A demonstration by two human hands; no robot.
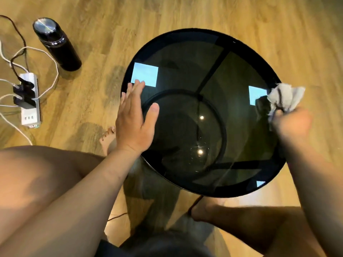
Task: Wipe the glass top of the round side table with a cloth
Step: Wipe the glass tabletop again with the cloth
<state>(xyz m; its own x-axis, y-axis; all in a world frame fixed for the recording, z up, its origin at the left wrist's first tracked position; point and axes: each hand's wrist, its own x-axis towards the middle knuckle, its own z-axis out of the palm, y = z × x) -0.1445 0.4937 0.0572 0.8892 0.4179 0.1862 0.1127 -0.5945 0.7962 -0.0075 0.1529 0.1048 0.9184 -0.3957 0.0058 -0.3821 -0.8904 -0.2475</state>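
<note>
The round side table (185, 52) has a dark smoked glass top with a black rim and fills the middle of the head view. My left hand (134, 117) lies flat with its fingers apart on the table's left edge. My right hand (293, 125), blurred, grips a crumpled grey cloth (285, 98) at the table's right edge. The cloth touches the glass near the rim. Bright window reflections show on the glass.
A black thermos bottle (55, 43) stands on the wooden floor at the upper left. A white power strip (29, 101) with plugs and several cables lies at the left. My bare legs and feet (107, 140) flank the table's near side.
</note>
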